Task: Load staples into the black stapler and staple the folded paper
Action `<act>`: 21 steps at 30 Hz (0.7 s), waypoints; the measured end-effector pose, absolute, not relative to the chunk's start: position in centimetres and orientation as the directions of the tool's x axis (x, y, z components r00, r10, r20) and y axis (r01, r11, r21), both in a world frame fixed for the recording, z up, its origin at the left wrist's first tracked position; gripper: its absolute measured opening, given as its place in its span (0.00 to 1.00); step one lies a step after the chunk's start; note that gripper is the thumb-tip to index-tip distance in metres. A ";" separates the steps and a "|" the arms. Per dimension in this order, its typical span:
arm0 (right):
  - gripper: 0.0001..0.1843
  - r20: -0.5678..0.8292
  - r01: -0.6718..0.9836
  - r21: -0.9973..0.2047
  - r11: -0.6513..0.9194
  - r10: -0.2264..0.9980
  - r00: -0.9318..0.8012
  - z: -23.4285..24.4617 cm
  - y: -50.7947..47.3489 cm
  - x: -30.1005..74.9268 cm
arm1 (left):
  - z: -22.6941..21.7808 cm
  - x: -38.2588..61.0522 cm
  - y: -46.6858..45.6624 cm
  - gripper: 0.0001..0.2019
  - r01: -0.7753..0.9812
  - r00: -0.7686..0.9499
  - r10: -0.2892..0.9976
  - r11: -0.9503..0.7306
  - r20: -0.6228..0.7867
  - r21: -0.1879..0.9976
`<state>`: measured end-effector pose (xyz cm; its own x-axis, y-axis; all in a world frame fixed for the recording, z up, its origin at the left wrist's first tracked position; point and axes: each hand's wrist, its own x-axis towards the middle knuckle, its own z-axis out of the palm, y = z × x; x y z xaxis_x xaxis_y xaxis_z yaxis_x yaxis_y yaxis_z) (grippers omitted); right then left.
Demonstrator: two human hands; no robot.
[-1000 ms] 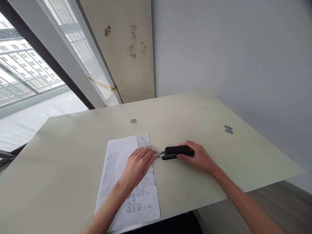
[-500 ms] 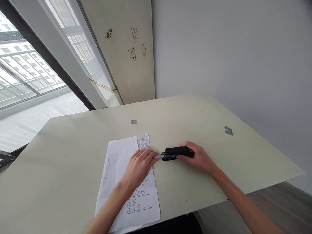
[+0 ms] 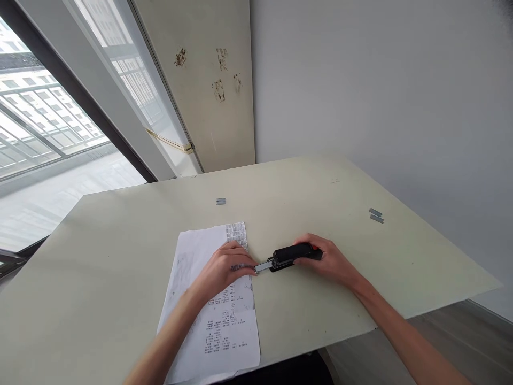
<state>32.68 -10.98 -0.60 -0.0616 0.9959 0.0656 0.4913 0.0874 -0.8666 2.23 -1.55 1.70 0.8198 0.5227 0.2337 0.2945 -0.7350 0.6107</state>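
Note:
A black stapler with a red patch near its rear lies low over the table, its front pointing left. My right hand is wrapped round its rear half. From the front end a grey metal slide sticks out, and the fingertips of my left hand pinch its outer end. A thin coiled spring shows along my left fingers. Beneath that hand lies a sheaf of white paper with printed text, partly covered by the hand and forearm.
Two short staple strips lie beyond the paper, and two more staple strips lie at the far right of the pale table. A wall borders the right side. A window stands at the left.
My left hand has shifted slightly left and down, and the metal slide now sticks further out of the stapler. The spring has come into view. The stapler has tilted slightly, front end lower.

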 end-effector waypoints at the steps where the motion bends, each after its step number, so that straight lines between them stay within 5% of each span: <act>1: 0.15 0.067 0.489 -0.867 0.095 0.995 -0.076 -0.7 -10.9 32.7 | 1.7 2.6 -1.4 0.11 0.275 0.829 0.506 -0.740 0.237 0.614; 6: 0.17 0.092 0.499 -0.855 0.139 0.989 -0.118 -1.2 -10.7 33.0 | 2.1 4.8 -0.5 0.13 0.230 0.874 0.432 -0.772 0.224 0.592; 21: 0.15 0.112 0.539 -0.826 0.165 0.985 -0.129 -1.2 -10.8 32.8 | 3.0 8.2 0.3 0.11 0.396 0.841 0.528 -0.748 0.116 0.532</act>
